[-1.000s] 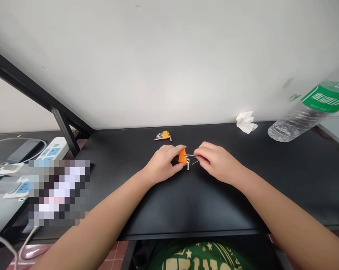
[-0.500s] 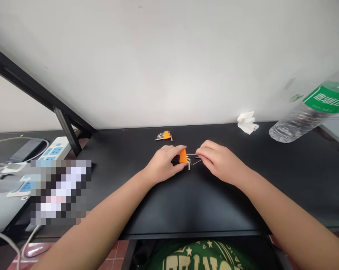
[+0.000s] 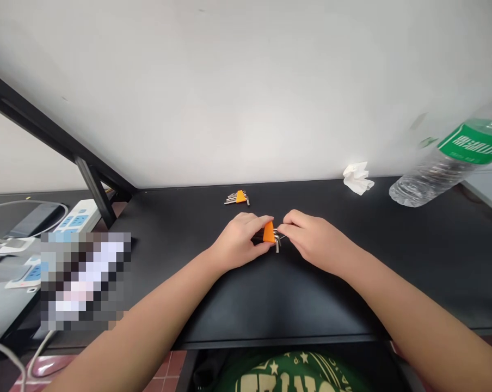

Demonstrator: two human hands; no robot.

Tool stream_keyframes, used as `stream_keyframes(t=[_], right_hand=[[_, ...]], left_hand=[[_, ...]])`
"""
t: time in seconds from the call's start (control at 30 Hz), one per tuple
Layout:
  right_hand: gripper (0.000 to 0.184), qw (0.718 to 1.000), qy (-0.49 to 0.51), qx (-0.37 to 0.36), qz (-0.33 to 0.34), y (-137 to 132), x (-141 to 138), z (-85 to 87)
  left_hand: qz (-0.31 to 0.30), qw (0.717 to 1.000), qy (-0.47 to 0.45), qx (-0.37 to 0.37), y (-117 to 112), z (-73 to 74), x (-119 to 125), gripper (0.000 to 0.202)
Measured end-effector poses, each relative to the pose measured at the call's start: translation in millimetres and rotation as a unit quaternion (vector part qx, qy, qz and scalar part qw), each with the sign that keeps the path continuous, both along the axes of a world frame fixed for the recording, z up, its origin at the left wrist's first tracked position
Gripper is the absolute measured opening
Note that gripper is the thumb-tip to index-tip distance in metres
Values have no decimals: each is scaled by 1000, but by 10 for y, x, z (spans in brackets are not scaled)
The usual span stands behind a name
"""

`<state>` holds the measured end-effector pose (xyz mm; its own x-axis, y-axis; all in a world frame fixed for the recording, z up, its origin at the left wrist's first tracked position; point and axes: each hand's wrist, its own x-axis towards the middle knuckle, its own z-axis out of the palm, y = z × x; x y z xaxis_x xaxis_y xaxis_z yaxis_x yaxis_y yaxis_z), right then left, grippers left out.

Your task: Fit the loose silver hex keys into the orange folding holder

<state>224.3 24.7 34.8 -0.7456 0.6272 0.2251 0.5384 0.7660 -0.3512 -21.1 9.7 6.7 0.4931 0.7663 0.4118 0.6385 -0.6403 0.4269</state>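
The boldest writing here is on the bottle [image 3: 423,182] out at 2 o'clock from the hands, 12 being the wall [image 3: 229,109]: its green label [image 3: 472,144] carries large pale characters, too slanted and soft for me to read. At 6 o'clock, below the desk [image 3: 295,305] edge, a green shirt [image 3: 289,375] shows cream stars, a small "P" and bigger cream letters cut off before they make a word.

The left forearm [image 3: 164,305] comes up from 7 o'clock, the right forearm [image 3: 397,294] from 4 or 5, and the two hands nearly meet over the desk. The left hand [image 3: 240,242] has its thumb on the near side and its fingers on the far side, closed around the orange holder [image 3: 269,232], whose silver hex keys [image 3: 277,243] show their bent ends toward 3 and 6 o'clock. The right hand [image 3: 313,239] sits just beside it at 3 o'clock, knuckles up, thumb and forefinger pinched on the end of a key [image 3: 276,231], mostly hidden by the fingertips.

A second set [image 3: 237,197], also orange with silver keys, lies on the desk near the hands, toward 11 o'clock. A crumpled tissue [image 3: 358,178] rests at 2 o'clock, short of the bottle. Well off at 9 o'clock are a power strip [image 3: 77,215] and a dark phone [image 3: 36,219].
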Motion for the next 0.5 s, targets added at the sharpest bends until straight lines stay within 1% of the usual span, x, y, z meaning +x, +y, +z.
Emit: stream_keyframes(t=[0.07,0.13,0.2,0.27,0.3,0.37,0.43,0.5], right_hand=[[28,996,64,-52,17,0,-55,-29],[25,986,129,-108,18,14,-96,-58],[20,976,161,-150,-8,42,-103,-80],[16,973,162,-161,-41,83,-69,-94],[16,976,151,-152,-48,106,-39,-100],[17,989,97,-104,-36,152,31,-114],[16,999,9,-43,-11,186,84,-132],[16,998,-70,1,-1,191,94,-151]], left_hand=[[-9,1000,6,6,-11,22,30,41],[-8,1000,12,13,-12,38,41,39],[-4,1000,12,19,-1,40,26,39],[1,1000,10,20,16,29,-7,42],[5,1000,10,20,24,21,-24,44],[18,1000,13,22,32,4,-50,45],[29,999,16,27,31,-11,-60,46],[30,999,19,29,26,-20,-56,46]])
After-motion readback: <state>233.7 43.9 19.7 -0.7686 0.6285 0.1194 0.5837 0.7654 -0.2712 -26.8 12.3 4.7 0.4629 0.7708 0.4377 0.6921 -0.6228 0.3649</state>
